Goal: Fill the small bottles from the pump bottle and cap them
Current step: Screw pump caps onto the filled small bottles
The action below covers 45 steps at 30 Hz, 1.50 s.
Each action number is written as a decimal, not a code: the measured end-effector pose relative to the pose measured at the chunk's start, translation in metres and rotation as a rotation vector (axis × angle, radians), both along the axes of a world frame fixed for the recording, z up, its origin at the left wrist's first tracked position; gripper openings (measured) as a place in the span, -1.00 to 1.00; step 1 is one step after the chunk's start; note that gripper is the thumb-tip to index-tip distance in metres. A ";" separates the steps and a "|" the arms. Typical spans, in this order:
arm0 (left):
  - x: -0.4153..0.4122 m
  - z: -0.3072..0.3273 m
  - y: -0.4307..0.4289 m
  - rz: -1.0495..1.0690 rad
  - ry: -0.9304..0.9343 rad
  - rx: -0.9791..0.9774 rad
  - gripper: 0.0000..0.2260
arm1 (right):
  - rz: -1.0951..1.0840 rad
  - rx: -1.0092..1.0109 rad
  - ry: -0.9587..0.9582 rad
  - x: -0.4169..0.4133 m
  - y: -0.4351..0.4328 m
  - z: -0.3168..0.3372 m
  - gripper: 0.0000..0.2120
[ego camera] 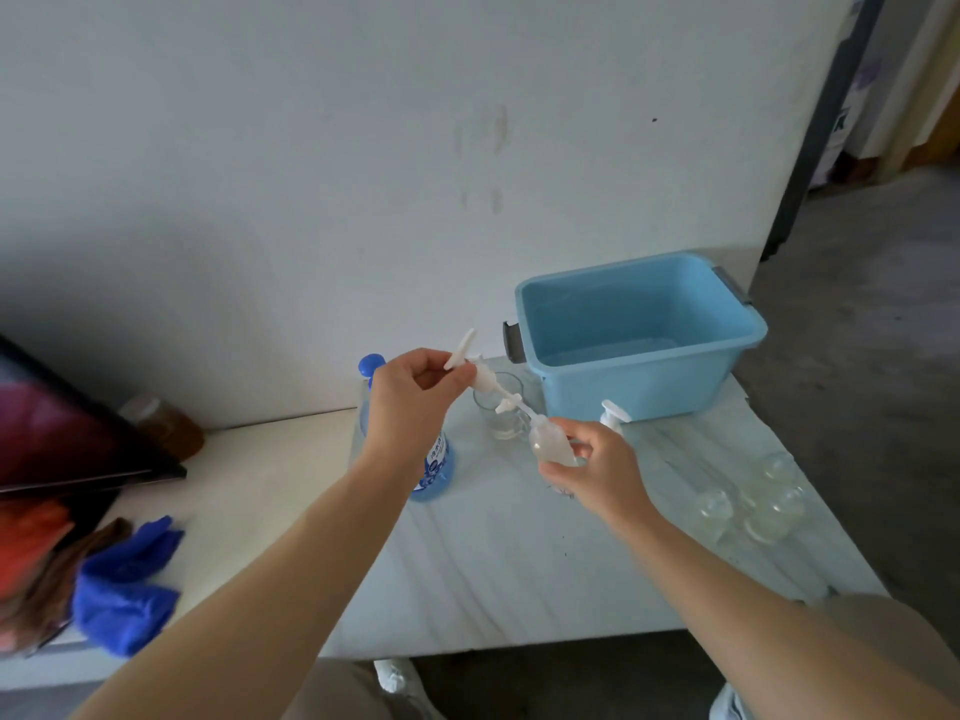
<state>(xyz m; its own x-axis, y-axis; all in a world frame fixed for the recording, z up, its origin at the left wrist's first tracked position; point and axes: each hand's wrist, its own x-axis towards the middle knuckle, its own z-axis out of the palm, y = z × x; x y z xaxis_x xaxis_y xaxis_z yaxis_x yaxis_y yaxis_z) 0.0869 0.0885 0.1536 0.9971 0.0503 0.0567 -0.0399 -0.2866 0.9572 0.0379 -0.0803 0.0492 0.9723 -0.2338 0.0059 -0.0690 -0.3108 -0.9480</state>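
My left hand (410, 407) is shut on a white pump cap (480, 374) held above the table, its dip tube slanting down to the right. My right hand (597, 472) grips a small clear bottle (550, 441), tilted, with the tube's end at its neck. Behind my left wrist stands a large bottle of blue liquid (434, 472) with a blue cap. Several small clear bottles (753, 498) stand grouped on the table's right side. Another white pump head (615, 413) shows behind my right hand.
A light blue plastic tub (639, 324) sits at the back right on the marbled table (493, 563). A clear glass cup (501, 407) stands in front of the tub. A blue cloth (127, 584) and a dark screen (67, 433) lie at the left.
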 end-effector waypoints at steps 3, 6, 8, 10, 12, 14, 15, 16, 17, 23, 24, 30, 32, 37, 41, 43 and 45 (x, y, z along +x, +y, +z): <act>-0.001 -0.004 -0.003 -0.012 0.013 0.033 -0.94 | 0.005 -0.007 0.002 -0.001 0.001 -0.004 -0.58; -0.005 -0.006 -0.010 -0.054 0.000 0.098 -0.97 | 0.005 0.031 0.007 -0.002 0.004 -0.007 -0.56; -0.007 -0.008 -0.014 -0.096 -0.012 0.156 -0.97 | 0.004 0.061 0.013 -0.004 0.006 -0.006 -0.59; -0.009 -0.012 -0.018 -0.150 -0.014 0.204 -0.90 | 0.011 0.095 0.026 -0.007 0.008 -0.003 -0.57; -0.010 -0.016 -0.022 -0.195 -0.025 0.287 -0.84 | 0.016 0.144 0.049 -0.009 0.010 -0.002 -0.58; -0.012 -0.018 -0.025 -0.232 -0.045 0.371 -0.83 | 0.012 0.197 0.068 -0.011 0.012 -0.001 -0.59; -0.013 -0.020 -0.025 -0.240 -0.051 0.388 -0.84 | 0.015 0.206 0.070 -0.011 0.012 0.000 -0.59; -0.014 -0.020 -0.026 -0.250 -0.054 0.394 -0.86 | 0.015 0.211 0.069 -0.012 0.012 0.000 -0.59; -0.015 -0.020 -0.027 -0.257 -0.054 0.398 -0.88 | 0.012 0.214 0.066 -0.013 0.012 0.000 -0.59; -0.012 -0.019 -0.025 -0.337 0.057 0.261 -0.79 | -0.025 0.225 0.076 -0.013 0.012 -0.007 -0.55; -0.012 -0.020 -0.024 -0.342 0.079 0.198 -0.73 | -0.032 0.224 0.075 -0.013 0.012 -0.007 -0.51; -0.024 -0.034 -0.033 -0.125 -0.042 0.192 -0.75 | -0.060 0.230 0.017 -0.014 0.018 0.004 -0.56; -0.025 -0.037 -0.034 -0.090 -0.068 0.196 -0.80 | -0.064 0.228 0.015 -0.014 0.019 0.006 -0.56; -0.027 -0.034 -0.034 -0.245 0.086 0.010 -0.64 | -0.073 0.245 0.007 -0.015 0.017 0.006 -0.57; -0.032 -0.035 -0.043 -0.078 0.047 -0.020 -0.66 | -0.080 0.211 -0.024 -0.014 0.020 0.011 -0.63; -0.032 -0.038 -0.046 0.003 0.035 -0.016 -0.75 | -0.088 0.202 -0.034 -0.012 0.021 0.012 -0.61; -0.032 -0.039 -0.046 -0.029 0.046 -0.051 -0.82 | -0.086 0.205 -0.040 -0.012 0.021 0.011 -0.60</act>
